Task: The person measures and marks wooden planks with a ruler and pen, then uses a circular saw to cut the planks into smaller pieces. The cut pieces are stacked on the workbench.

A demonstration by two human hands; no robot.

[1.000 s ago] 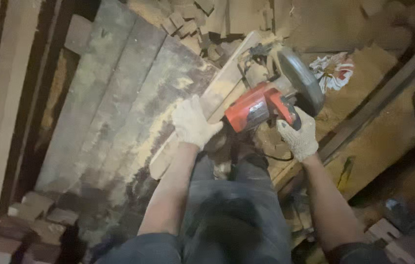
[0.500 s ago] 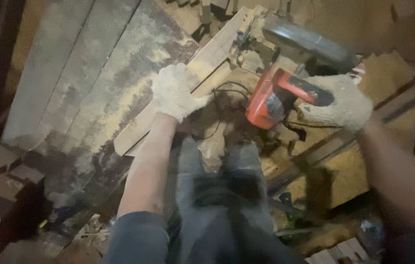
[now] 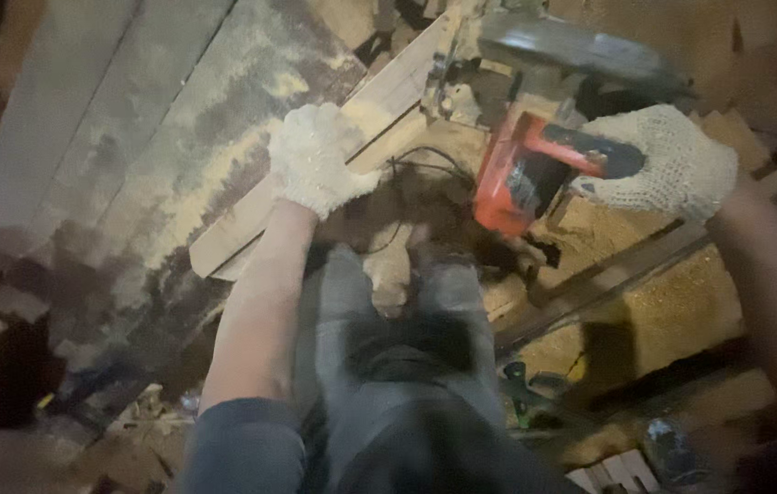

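A long pale wooden plank (image 3: 224, 238) lies slanted across the dusty boards. My left hand (image 3: 315, 157), in a white knit glove, presses down on its middle. My right hand (image 3: 668, 163), gloved the same way, grips the black handle of a red circular saw (image 3: 526, 178). The saw's grey blade guard (image 3: 571, 50) sits over the plank's far end. A black cord (image 3: 420, 157) loops between my hands. My knees in grey trousers are below the plank.
Wide sawdust-covered boards (image 3: 132, 137) stretch to the left. Small wood offcuts (image 3: 4, 293) lie at the lower left. A dark beam (image 3: 626, 274) runs diagonally on the right, with sawdust heaps and small clutter (image 3: 663, 448) near the bottom right.
The view has shifted closer and left, so hands and saw now sit higher and further right. My left hand stays on the plank; my right hand keeps its grip on the saw.
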